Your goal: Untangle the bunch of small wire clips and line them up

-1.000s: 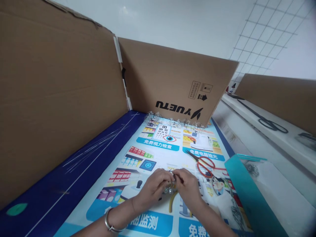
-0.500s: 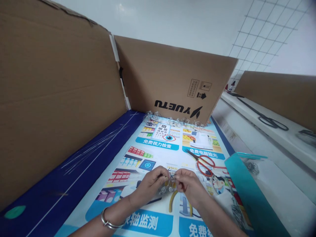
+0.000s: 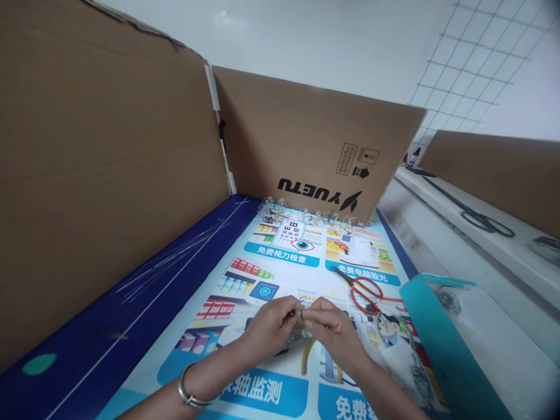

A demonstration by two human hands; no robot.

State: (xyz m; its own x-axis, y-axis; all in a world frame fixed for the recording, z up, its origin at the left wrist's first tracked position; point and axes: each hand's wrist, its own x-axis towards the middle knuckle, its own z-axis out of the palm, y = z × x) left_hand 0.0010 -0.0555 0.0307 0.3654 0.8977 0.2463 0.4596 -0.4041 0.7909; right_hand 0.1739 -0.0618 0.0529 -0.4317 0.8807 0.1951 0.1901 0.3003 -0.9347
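Observation:
Over the printed mat [image 3: 280, 280], my left hand [image 3: 272, 326] and my right hand [image 3: 335, 328] meet, both closed in a pinch. Between the fingertips runs a thin dark cord [image 3: 302, 300], whose small loop sticks up above them. Clear, shiny beads [image 3: 300, 334] hang just below, mostly covered by my fingers, so their full shape is hidden. Red-handled scissors [image 3: 366, 294] lie with slightly parted blades beyond my right hand.
Cardboard panels [image 3: 306, 128] wall the left and back. Several clear beaded pieces [image 3: 315, 218] line the back panel's foot. To the right stands a teal-edged box [image 3: 450, 344] with a wire-like bundle inside. Black scissors [image 3: 485, 221] rest on the white ledge. Thin clear strands [image 3: 168, 256] lie left.
My hands have drawn together, and the right fingers have straightened against the left fingertips. The beads are now more covered. The view has shifted slightly.

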